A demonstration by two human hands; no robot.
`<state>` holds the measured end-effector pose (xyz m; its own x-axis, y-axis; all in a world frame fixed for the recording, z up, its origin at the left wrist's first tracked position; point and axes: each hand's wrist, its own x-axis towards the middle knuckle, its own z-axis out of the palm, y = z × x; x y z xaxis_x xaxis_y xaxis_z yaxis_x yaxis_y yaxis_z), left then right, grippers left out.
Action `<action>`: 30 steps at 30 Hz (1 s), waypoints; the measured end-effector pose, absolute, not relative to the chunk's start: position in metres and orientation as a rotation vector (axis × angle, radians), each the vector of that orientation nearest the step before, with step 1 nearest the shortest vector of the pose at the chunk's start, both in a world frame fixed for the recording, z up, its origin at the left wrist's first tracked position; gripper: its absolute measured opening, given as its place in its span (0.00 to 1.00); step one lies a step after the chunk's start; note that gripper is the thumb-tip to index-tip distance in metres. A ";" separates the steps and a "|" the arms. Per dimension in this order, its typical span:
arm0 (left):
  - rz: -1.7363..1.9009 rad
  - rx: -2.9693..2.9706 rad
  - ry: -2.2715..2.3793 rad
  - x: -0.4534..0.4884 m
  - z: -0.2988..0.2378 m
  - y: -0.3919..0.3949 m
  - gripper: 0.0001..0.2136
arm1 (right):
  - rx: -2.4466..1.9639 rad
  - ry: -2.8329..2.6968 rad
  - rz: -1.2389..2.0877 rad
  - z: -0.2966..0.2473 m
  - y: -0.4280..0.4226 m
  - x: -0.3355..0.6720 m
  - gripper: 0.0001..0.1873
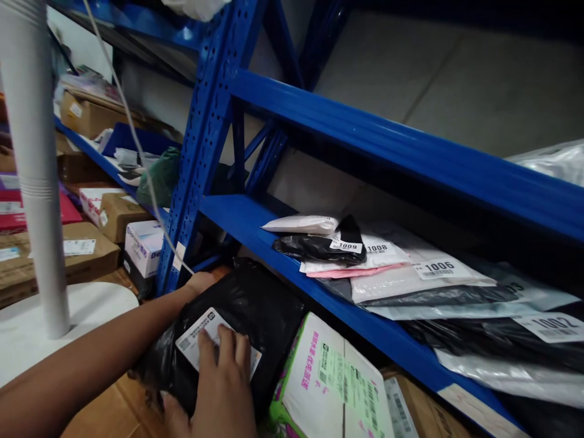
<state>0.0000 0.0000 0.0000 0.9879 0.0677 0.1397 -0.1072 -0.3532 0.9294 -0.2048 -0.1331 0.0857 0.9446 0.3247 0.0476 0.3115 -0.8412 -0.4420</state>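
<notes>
A bulky black plastic parcel (249, 304) with a white shipping label (201, 337) sits on the floor under the blue shelf. My left hand (198, 283) reaches along its far upper edge by the shelf post, fingers curled over the bag. Pressed on the front of the parcel, my right hand (221, 383) has its fingers lying over the label and its thumb under the near edge. Both hands grip the parcel.
The blue metal shelf (319, 286) holds several flat mailers with number labels such as 1006 (440, 267). A white and green box (328, 383) stands right of the parcel. Cardboard boxes (82, 249) and a white fan pole (39, 182) are at left.
</notes>
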 end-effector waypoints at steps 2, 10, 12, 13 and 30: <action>0.104 2.085 -0.040 0.008 0.016 0.002 0.09 | -2.634 -0.451 0.044 0.084 -0.132 -0.206 0.37; 0.117 2.258 -0.319 -0.016 0.091 0.003 0.17 | -2.598 -0.444 0.097 0.084 -0.131 -0.203 0.36; 0.080 2.220 -0.437 -0.048 0.097 0.011 0.17 | -2.595 -0.447 0.053 0.081 -0.130 -0.200 0.35; 0.052 2.202 -0.460 -0.066 0.099 0.016 0.17 | -2.596 -0.451 0.025 0.080 -0.131 -0.198 0.35; 0.390 2.614 -0.037 -0.316 0.018 0.058 0.10 | -2.825 -0.654 -0.080 0.146 -0.208 -0.131 0.32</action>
